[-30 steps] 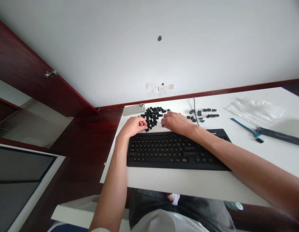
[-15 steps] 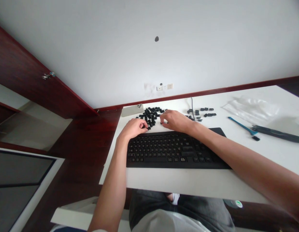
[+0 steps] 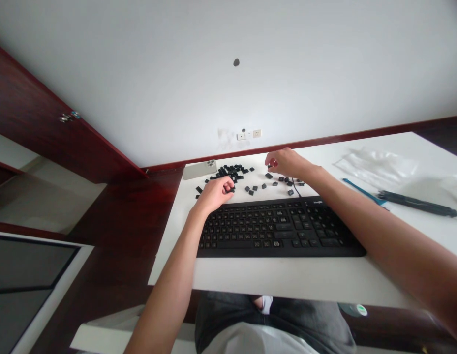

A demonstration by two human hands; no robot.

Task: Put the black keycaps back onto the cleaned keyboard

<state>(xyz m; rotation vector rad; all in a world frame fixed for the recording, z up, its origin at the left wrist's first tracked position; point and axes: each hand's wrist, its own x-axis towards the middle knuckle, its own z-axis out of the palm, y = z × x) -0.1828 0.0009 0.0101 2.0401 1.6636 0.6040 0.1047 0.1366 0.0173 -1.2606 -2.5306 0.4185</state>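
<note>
Curling the left hand [image 3: 213, 194] low over the black keycaps [image 3: 228, 172], with the fingers bunched and almost closed at the near edge of the heap, and anything held in them hidden from view. Reaching the right hand [image 3: 287, 163] out above the far edge of the keyboard [image 3: 276, 228], with the fingertips [image 3: 271, 162] pinched nearly shut beside a tiny dark bit, too small to tell whether it is gripped. Finding most of the keycaps sitting in a loose heap behind the left half of the keyboard, and others lying singly in a scattered line toward the right, all on the white table [image 3: 280, 278]. Seeing a phone [image 3: 199, 169] lying just beside the heap and a thin cable [image 3: 295, 187] running down the table close to the right hand. Spotting a clear plastic bag [image 3: 376, 164], a blue tool [image 3: 361, 191] and a dark tool [image 3: 416, 203] lying well apart from both hands, toward the right end of the table, with a wall socket [image 3: 249, 133] showing above its back edge.
</note>
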